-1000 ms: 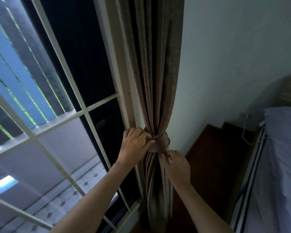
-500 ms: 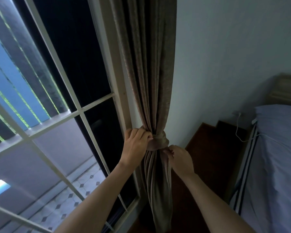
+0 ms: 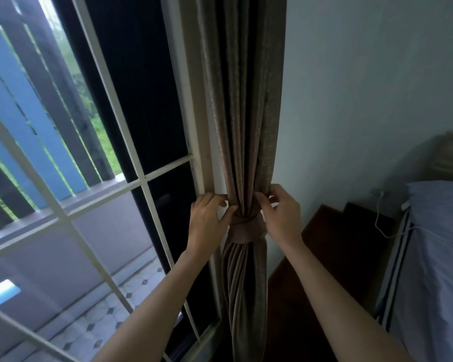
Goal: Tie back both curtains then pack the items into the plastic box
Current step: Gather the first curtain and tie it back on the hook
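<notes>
A brown curtain (image 3: 243,100) hangs bunched between the window frame and the wall. A tieback band (image 3: 246,229) of the same cloth is wrapped around it at mid height. My left hand (image 3: 207,220) pinches the curtain folds at the band's upper left edge. On the band's upper right, my right hand (image 3: 279,212) grips the curtain's right-hand folds just above the band. No plastic box is in view.
A white-barred window (image 3: 94,194) fills the left, with blue slats outside. A pale wall (image 3: 364,100) is on the right. A bed (image 3: 434,257) with a white cable (image 3: 379,220) stands at the far right, over a dark wooden floor (image 3: 332,257).
My right hand has risen from below the band to the folds just above it. My left hand has shifted a little and stays at the band's left side.
</notes>
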